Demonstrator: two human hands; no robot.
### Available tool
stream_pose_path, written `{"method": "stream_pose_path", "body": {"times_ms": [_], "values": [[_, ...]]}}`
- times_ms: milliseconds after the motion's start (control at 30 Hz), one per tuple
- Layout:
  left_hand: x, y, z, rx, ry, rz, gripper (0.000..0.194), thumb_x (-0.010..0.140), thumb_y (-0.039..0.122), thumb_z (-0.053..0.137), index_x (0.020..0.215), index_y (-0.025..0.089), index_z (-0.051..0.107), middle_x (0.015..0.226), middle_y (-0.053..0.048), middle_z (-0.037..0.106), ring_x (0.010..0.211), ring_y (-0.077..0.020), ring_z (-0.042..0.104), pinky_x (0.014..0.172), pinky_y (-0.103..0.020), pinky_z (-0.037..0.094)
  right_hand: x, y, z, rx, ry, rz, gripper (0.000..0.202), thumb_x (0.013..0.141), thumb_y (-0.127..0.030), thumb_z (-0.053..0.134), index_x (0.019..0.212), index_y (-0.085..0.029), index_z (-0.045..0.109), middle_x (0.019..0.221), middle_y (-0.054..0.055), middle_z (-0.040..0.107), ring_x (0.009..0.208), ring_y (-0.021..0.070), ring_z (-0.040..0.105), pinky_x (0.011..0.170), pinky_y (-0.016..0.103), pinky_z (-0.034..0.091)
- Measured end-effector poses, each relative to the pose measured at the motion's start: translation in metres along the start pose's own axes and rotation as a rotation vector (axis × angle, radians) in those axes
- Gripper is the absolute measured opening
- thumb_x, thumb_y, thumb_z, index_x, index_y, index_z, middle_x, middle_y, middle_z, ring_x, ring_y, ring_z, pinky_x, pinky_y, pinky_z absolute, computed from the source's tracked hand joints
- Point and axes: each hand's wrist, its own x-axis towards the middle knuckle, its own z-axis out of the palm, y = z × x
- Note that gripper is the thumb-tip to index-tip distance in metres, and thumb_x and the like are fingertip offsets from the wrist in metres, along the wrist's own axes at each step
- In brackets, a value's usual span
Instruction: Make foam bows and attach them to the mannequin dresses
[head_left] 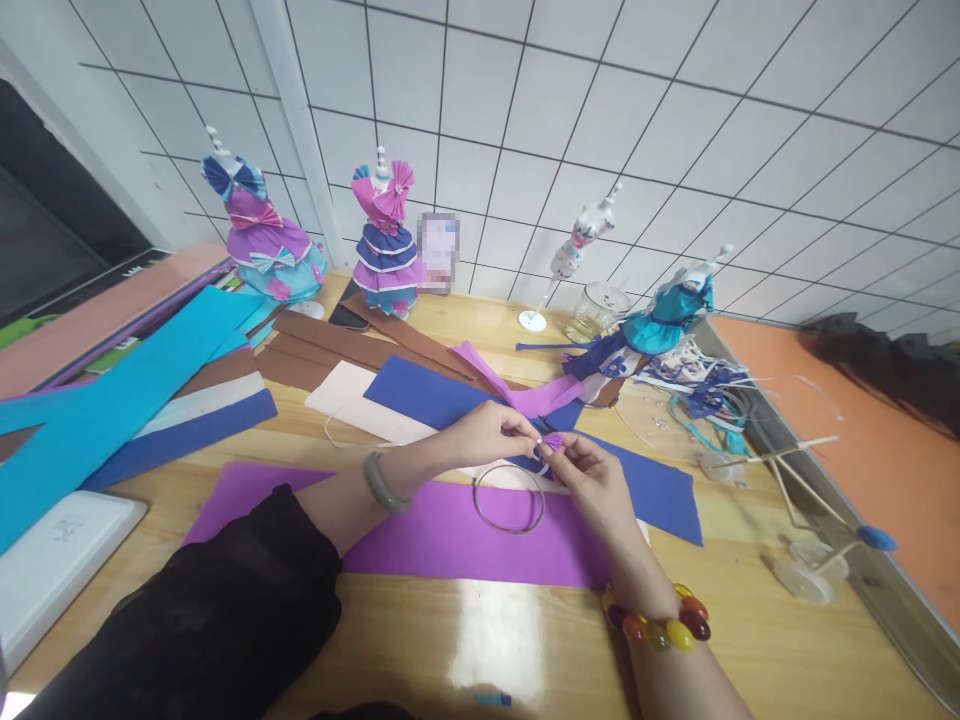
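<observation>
Between my hands is a small purple pleated piece [553, 440], fanned out at its right side, with a bit of white at its gathered end. My left hand [491, 435] pinches that gathered end. My right hand [596, 483] grips the piece from the right, thumb and forefinger closed on it. Just below the fingers, a thin metal hoop [510, 531] shows over a wide purple sheet [472, 550]. Behind the hands lie a dark blue strip [424, 393] and a curved light purple strip [536, 400].
Dressed miniature mannequins [386, 260] stand along the tiled wall, beside a bare white one [581, 240] and a glass jar [600, 308]. Turquoise strips [142, 390] and a white device [71, 560] lie at left. Ribbon scraps [709, 390] and sticks with round bases [802, 580] are at right.
</observation>
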Motion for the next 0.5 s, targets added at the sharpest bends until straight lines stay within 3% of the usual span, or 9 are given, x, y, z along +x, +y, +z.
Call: {"method": "stream_pose_path", "body": {"times_ms": [233,500], "values": [[0.002,-0.011,0.004,-0.091,0.063,0.021,0.024,0.069,0.03,0.06,0.077,0.008,0.064,0.077,-0.009,0.066,0.072,-0.0136,0.059,0.068,-0.024,0.045,-0.001,-0.001,0.005,0.026,0.005,0.013,0.023,0.068,-0.038,0.065,0.075,-0.016,0.059,0.058,-0.003,0.05,0.048,0.0072,0.039,0.044,0.02,0.03],[0.001,-0.011,0.007,-0.079,0.13,0.042,0.02,0.071,0.028,0.056,0.071,0.009,0.062,0.073,-0.008,0.065,0.071,-0.0133,0.059,0.069,-0.025,0.045,-0.002,0.0,0.006,0.103,-0.027,0.085,0.025,0.069,-0.038,0.065,0.083,-0.018,0.058,0.064,-0.002,0.053,0.05,0.0074,0.041,0.045,0.019,0.032]]}}
